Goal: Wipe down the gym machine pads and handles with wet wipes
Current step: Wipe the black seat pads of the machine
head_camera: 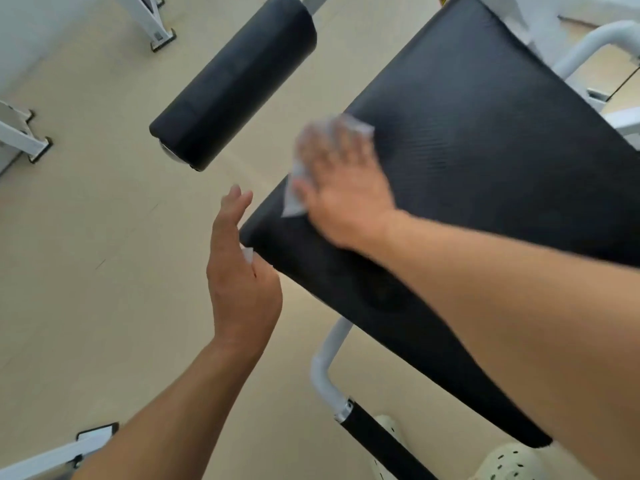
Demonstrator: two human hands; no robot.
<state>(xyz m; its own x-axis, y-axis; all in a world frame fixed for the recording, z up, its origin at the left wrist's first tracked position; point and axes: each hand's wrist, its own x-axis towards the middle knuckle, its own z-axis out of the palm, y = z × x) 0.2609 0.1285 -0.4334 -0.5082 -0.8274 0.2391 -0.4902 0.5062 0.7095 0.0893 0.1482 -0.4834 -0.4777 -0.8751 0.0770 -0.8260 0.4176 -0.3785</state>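
Black vinyl seat pad fills the right of the view, tilted, w/ the right hand laid flat on it near its front left edge. Fingers are spread and straight, pressing a wet wipe onto the pad; palm-down prob. gives the widest contact per stroke. Wipe pokes out beyond the fingertips and under the thumb side, so it's only pressed, not pinched. Hand is motion-blurred, so likely mid-wipe.

Left hand sits at the pad's front left corner, fingers straight and together, edge-on, just touching or beside the corner; can't tell which. Looks like it steadies the pad or waits. A small white scrap shows by its thumb, unclear what.

Still to do, by my guess: roller pad off the pad's left edge, and the foam handle on the white tube under the near corner.

Writing/brands: none readable. A yellow sticker peeks at the top edge, too cut off to read.
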